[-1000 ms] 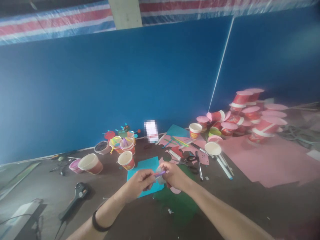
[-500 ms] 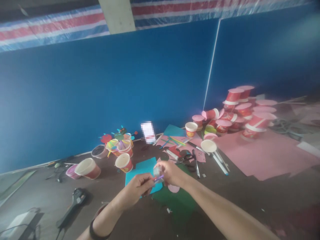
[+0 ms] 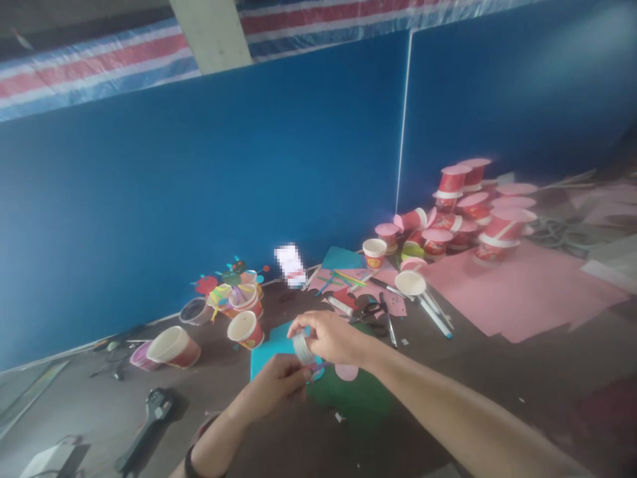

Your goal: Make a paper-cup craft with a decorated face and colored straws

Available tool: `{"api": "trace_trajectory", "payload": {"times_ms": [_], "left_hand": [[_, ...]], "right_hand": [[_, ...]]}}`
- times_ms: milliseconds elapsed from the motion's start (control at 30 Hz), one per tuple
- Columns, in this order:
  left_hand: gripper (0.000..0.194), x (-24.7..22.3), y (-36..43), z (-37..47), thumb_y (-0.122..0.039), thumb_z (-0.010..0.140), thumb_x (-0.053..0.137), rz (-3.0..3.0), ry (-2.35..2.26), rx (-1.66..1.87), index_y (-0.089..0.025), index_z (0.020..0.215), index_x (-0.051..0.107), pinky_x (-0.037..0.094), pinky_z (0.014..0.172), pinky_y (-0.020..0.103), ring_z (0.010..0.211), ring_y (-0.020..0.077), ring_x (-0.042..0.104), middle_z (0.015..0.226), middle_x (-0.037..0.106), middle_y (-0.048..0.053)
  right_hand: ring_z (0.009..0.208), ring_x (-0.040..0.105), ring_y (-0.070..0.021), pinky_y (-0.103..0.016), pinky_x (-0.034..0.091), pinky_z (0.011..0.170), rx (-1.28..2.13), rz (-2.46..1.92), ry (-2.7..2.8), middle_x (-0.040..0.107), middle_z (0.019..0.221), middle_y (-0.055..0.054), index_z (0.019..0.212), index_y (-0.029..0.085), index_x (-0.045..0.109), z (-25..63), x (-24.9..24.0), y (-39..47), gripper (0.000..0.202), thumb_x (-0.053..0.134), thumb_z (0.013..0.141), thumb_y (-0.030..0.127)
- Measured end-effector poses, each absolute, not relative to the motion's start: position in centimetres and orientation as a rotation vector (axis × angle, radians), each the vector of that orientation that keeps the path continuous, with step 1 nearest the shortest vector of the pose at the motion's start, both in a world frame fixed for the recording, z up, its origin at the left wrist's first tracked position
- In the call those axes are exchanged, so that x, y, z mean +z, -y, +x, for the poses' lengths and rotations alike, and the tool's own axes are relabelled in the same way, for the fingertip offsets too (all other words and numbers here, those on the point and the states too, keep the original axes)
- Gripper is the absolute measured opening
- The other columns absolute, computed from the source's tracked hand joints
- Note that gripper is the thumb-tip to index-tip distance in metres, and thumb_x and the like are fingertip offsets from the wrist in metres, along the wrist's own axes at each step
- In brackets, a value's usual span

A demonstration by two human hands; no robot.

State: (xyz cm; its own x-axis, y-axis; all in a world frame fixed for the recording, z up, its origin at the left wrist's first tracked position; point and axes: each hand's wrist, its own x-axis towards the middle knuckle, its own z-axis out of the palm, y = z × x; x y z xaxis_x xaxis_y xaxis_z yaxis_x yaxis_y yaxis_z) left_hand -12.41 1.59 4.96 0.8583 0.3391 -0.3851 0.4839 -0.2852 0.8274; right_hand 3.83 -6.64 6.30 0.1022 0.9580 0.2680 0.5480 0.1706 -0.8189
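My right hand (image 3: 331,337) grips a roll of clear tape (image 3: 301,348) between thumb and fingers. Just below it, my left hand (image 3: 279,382) pinches a thin purple strip (image 3: 318,367), whose free end points right beneath the tape. The two hands almost meet; whether tape touches the strip is too blurred to tell. Under them lies blue paper (image 3: 263,355), partly hidden, with dark green paper (image 3: 353,398) at its right. On the green paper rests a pink paper circle (image 3: 346,372).
Left of my hands stand paper cups (image 3: 246,330), several holding coloured cut-outs. A hot glue gun (image 3: 152,415) lies at front left. Scissors (image 3: 368,312), pens (image 3: 435,317) and a glue stick (image 3: 340,305) are scattered right of centre. Red cups (image 3: 502,229) with pink discs pile up by pink paper (image 3: 517,292).
My right hand has shifted slightly left and turned the tape roll over the purple strip. My left hand has dropped a little lower. The whole view has tilted slightly.
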Motion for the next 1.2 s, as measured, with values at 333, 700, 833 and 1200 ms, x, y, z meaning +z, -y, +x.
{"api": "trace_trajectory", "payload": {"times_ms": [333, 700, 833, 1200], "left_hand": [[0.033, 1.0, -3.0, -12.5, -0.044, 0.075, 0.055, 1.922, -0.623, 0.002, -0.013, 0.061, 0.058, 0.031, 0.044, 0.02, 0.044, 0.008, 0.043, 0.052, 0.059, 0.002], [0.019, 1.4, -3.2, -12.4, -0.03, 0.073, 0.051, 1.986, -0.753, 0.171, -0.014, 0.065, 0.058, 0.03, 0.044, 0.019, 0.042, 0.0077, 0.039, 0.05, 0.052, -0.003], [0.012, 1.6, -3.0, -12.4, -0.021, 0.07, 0.049, 2.102, -0.754, 0.298, -0.014, 0.067, 0.059, 0.029, 0.047, 0.02, 0.048, 0.0092, 0.039, 0.051, 0.046, -0.004], [0.022, 2.8, -1.8, -12.8, -0.024, 0.082, 0.046, 2.322, -0.813, 0.449, -0.016, 0.084, 0.067, 0.042, 0.069, 0.024, 0.075, 0.0188, 0.059, 0.078, 0.067, 0.003]], "right_hand": [[0.102, 0.058, -0.0154, -0.025, 0.042, 0.088, 0.362, -1.322, 1.835, 0.062, 0.109, -0.002, 0.105, 0.026, 0.064, 3.5, 5.7, 8.0, 0.047, 0.044, 0.073, -0.001], [0.09, 0.056, -0.0213, -0.032, 0.045, 0.08, 0.359, -1.533, 1.354, 0.057, 0.093, -0.007, 0.097, 0.017, 0.056, 2.1, 4.0, 9.4, 0.031, 0.068, 0.073, 0.034], [0.088, 0.055, -0.0205, -0.031, 0.042, 0.079, 0.335, -1.577, 1.407, 0.056, 0.089, -0.005, 0.081, 0.019, 0.059, 1.2, 3.6, 9.4, 0.019, 0.067, 0.076, 0.035], [0.066, 0.049, -0.0129, -0.024, 0.035, 0.063, 0.361, -1.5, 1.396, 0.053, 0.072, 0.001, 0.078, 0.02, 0.051, -0.9, 2.7, 11.8, 0.011, 0.062, 0.079, 0.023]]}}
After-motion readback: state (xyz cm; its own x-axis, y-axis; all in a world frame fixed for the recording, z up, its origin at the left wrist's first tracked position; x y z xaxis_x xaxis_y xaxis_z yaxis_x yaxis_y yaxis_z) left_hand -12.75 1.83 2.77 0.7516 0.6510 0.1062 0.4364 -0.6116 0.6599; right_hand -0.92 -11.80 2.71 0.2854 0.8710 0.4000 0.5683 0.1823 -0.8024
